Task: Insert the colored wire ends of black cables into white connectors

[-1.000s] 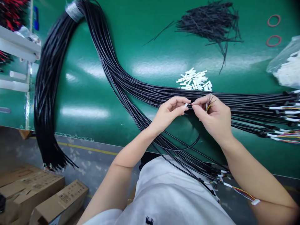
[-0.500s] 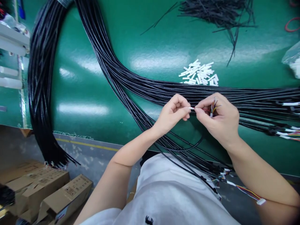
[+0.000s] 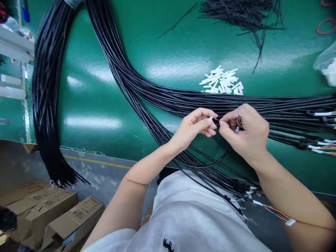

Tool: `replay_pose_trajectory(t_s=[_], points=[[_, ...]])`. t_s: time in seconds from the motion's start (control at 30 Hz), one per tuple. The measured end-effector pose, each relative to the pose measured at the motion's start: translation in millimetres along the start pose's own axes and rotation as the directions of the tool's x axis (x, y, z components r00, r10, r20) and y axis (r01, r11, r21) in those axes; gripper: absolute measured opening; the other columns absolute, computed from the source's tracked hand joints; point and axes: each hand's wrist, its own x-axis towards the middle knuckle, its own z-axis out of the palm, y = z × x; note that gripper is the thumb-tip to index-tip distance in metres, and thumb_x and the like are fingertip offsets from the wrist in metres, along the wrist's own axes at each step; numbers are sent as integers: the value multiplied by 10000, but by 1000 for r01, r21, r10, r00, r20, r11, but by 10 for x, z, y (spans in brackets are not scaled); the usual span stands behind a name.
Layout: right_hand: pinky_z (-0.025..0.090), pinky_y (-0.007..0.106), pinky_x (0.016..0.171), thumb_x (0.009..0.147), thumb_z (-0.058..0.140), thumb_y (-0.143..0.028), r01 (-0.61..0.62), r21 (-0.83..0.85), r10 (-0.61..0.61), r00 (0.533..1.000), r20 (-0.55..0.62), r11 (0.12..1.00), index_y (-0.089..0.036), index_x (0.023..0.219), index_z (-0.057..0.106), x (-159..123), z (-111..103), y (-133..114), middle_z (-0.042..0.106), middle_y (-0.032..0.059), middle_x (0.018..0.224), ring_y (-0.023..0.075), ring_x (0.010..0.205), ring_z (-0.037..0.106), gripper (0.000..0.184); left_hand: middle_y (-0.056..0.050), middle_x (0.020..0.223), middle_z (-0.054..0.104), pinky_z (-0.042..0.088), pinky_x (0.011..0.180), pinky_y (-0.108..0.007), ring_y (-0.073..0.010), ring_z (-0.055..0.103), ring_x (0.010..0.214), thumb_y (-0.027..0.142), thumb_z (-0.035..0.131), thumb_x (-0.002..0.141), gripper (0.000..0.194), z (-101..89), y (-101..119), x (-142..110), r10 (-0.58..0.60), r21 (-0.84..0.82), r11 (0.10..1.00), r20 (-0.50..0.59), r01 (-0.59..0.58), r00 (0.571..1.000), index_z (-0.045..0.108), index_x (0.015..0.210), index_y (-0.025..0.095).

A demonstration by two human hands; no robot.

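Note:
My left hand (image 3: 195, 125) pinches a small white piece, apparently a connector (image 3: 211, 118), between thumb and index finger, with the other fingers loosely curled. Facing it, my right hand (image 3: 244, 129) is closed, its thumb and index finger pinching a thin red wire (image 3: 217, 120) that runs to the white piece. Several coloured wire ends (image 3: 239, 120) stick up out of the right hand's curled fingers. Below both hands, a black cable (image 3: 215, 163) curves up towards the right hand. Whether the wire sits inside the white piece is too small to tell.
A thick bundle of black cables (image 3: 162, 94) crosses the green table (image 3: 91, 105) behind my hands. Beyond lie short white tubes (image 3: 223, 81) and a heap of thin black strips (image 3: 238, 14). Finished-looking cable ends with a white connector (image 3: 290, 222) hang at the front edge. Cardboard boxes (image 3: 76, 217) stand below left.
My left index finger has lifted and stretched out, and the white piece shows more between finger and thumb. The right hand keeps its pinch on the red wire, nearly in place.

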Motion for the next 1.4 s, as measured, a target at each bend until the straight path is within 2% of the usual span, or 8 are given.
replay_pose_trajectory(t_s=[0.13,0.3,0.57,0.87,1.1,1.27,1.33,1.4], points=[[382,304,516,800,654,-10,11,-31,-10,1000,5,999,-261,783,591,-13,4,24,597,-31,747,116,551,489,259,32,833,749,580,661,-159,-64,743,698,453,826,859,390,0,18,-16,-13,1,1000,33,13,999,670,1099,188],[398,301,537,819,647,-25,34,-65,-32,999,25,997,-267,811,591,-21,11,45,589,-38,761,110,555,499,249,38,807,754,581,635,-145,-58,748,677,482,846,839,443,3,28,-14,6,32,999,19,-7,1000,664,1100,175],[404,288,526,850,637,-65,131,-215,-137,990,-14,968,-242,803,606,-43,49,75,586,-27,724,111,549,501,186,79,691,722,523,526,-150,-60,698,558,584,909,713,624,57,68,-4,-44,64,997,-13,45,999,558,1042,186],[414,289,525,866,633,-78,145,-245,-150,989,-2,959,-244,811,615,-50,40,73,608,-21,717,124,566,532,176,56,694,749,515,526,-150,-51,690,555,535,929,712,585,21,122,-3,-74,43,996,8,74,997,595,1007,156],[396,292,524,857,631,-91,131,-181,-135,991,-6,975,-240,783,623,-42,39,59,568,-35,681,114,542,496,166,50,694,745,514,529,-160,-60,691,561,535,935,704,584,19,102,6,-76,62,995,34,74,997,589,989,160],[420,318,539,851,635,-117,13,-106,-8,999,41,994,-266,769,624,-17,-1,9,605,-14,717,137,566,517,170,46,721,732,522,569,-172,-59,685,597,549,906,745,551,23,38,13,-66,84,995,79,59,995,577,986,178],[450,315,563,849,656,-134,-98,-13,99,992,75,995,-264,776,633,-3,-19,7,635,-8,756,141,602,544,151,48,760,736,520,597,-164,-50,686,630,541,891,770,527,20,31,17,1,71,998,49,-4,999,574,1007,193],[474,302,565,860,679,-167,-263,155,242,960,142,952,-259,833,667,12,-33,28,644,-17,769,137,612,574,97,48,791,736,507,610,-158,-36,664,634,533,863,808,486,18,37,21,64,61,996,18,-65,998,567,1006,204]])
